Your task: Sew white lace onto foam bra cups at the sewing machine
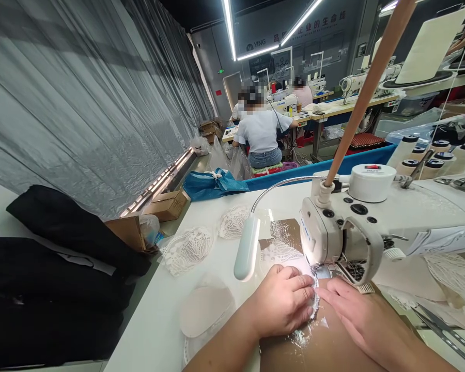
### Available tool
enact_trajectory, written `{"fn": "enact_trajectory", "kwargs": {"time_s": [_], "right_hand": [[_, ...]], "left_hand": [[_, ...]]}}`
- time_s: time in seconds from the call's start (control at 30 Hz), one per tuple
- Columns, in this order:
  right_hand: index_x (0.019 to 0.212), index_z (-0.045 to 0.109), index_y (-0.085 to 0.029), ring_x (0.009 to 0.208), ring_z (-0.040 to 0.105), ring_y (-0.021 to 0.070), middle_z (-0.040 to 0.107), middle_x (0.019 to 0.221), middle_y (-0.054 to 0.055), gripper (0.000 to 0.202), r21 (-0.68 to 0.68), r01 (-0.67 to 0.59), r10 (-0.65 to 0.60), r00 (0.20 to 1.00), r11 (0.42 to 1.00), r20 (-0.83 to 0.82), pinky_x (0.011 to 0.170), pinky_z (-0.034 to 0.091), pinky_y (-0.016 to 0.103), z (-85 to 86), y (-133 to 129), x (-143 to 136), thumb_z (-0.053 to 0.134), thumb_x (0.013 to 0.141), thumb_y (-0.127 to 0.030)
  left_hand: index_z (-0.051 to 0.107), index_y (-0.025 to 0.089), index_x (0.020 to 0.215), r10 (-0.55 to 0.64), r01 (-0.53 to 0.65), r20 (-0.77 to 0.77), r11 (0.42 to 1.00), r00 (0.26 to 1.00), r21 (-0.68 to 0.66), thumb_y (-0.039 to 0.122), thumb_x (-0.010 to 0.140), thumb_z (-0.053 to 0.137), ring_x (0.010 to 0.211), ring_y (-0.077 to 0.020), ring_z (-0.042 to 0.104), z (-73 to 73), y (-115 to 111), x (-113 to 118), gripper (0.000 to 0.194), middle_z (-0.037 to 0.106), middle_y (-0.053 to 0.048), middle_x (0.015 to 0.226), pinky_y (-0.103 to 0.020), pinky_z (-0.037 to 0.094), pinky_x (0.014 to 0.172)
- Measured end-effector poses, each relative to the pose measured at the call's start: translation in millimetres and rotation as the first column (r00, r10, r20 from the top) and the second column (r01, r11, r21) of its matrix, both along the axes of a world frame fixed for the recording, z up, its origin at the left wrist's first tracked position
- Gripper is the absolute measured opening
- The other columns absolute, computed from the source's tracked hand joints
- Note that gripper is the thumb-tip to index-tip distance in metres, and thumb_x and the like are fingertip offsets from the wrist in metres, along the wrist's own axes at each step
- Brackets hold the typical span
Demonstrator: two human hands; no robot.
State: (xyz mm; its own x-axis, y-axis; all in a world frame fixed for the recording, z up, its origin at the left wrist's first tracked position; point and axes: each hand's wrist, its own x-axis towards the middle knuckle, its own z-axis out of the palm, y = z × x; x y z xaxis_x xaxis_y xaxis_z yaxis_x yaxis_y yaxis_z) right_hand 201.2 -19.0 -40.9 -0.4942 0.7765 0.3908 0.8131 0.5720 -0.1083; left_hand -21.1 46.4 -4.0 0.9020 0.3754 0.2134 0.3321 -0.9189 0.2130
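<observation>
A white lace bra cup [282, 255] lies under the head of a white sewing machine [320, 232], close to the needle area. My left hand [284, 299] is closed on the cup, its fingers pressed together over the scalloped edge. From the other side my right hand [358, 312] lies low on the brown work surface [294, 354], fingers stretched out. Its fingertips touch the cup's edge beside the left fingers. The needle tip and the underside of the cup are hidden by the hands and the machine.
Several lace cups, one a lace cup [189, 248], lie on the white table left. A lamp [247, 248] hangs low near my left hand. Scissors [445, 330] lie at right, thread cones [430, 165] behind. A person [261, 129] sits ahead.
</observation>
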Motion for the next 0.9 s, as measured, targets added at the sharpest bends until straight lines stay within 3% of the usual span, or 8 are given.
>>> {"fn": "enact_trajectory", "kwargs": {"time_s": [0.2,0.37,0.63,0.77,0.9], "right_hand": [[0.103,0.07,-0.02,0.055,0.059,0.0147,0.067,0.078,0.005,0.04,0.023,-0.012,0.014,0.997,1.0,-0.071,0.047,0.041,0.026,2.0,1,-3,0.036,0.086,-0.006],[0.107,0.065,-0.022,0.061,0.057,0.0141,0.062,0.08,0.005,0.041,-0.061,-0.028,0.017,0.984,0.998,-0.176,0.053,0.04,0.025,-6.7,-2,0,0.033,0.088,-0.007],[0.101,0.066,-0.024,0.06,0.051,0.0162,0.06,0.079,0.004,0.039,-0.01,-0.015,0.013,0.985,1.0,-0.172,0.053,0.033,0.029,-10.3,-3,1,0.033,0.087,-0.006],[0.105,0.065,-0.027,0.066,0.057,0.0169,0.062,0.082,0.003,0.04,-0.124,0.013,-0.031,0.989,0.992,-0.147,0.057,0.038,0.028,-11.0,-4,4,0.034,0.088,-0.007],[0.117,0.061,-0.023,0.083,0.063,0.0185,0.068,0.095,0.007,0.04,-0.168,0.035,-0.055,0.992,0.985,-0.114,0.071,0.048,0.029,-7.2,-2,2,0.033,0.091,-0.01]], "left_hand": [[0.06,0.017,0.113,-0.01,0.01,0.016,1.0,1.0,0.001,0.034,0.098,0.047,0.104,-0.021,0.055,-0.8,1,0,0.026,0.066,-0.003,0.123,-0.036,0.04,0.085],[0.058,0.017,0.117,-0.007,0.007,0.012,1.0,1.0,0.003,0.035,0.098,0.046,0.103,-0.0203,0.055,0.0,1,0,0.028,0.065,-0.003,0.123,-0.035,0.04,0.084],[0.055,0.02,0.124,-0.034,0.035,-0.023,0.998,0.999,0.045,0.033,0.1,0.044,0.108,-0.0198,0.053,1.4,0,-2,0.03,0.062,0.0,0.131,-0.036,0.039,0.088],[0.058,0.021,0.119,-0.028,0.03,-0.048,0.998,0.998,0.054,0.034,0.101,0.044,0.107,-0.0194,0.053,3.9,0,-3,0.026,0.064,0.0,0.127,-0.035,0.04,0.088],[0.059,0.02,0.117,-0.026,0.03,-0.06,0.997,0.998,0.065,0.034,0.1,0.045,0.106,-0.0196,0.054,5.6,-1,-2,0.026,0.064,-0.002,0.126,-0.035,0.04,0.086]]}}
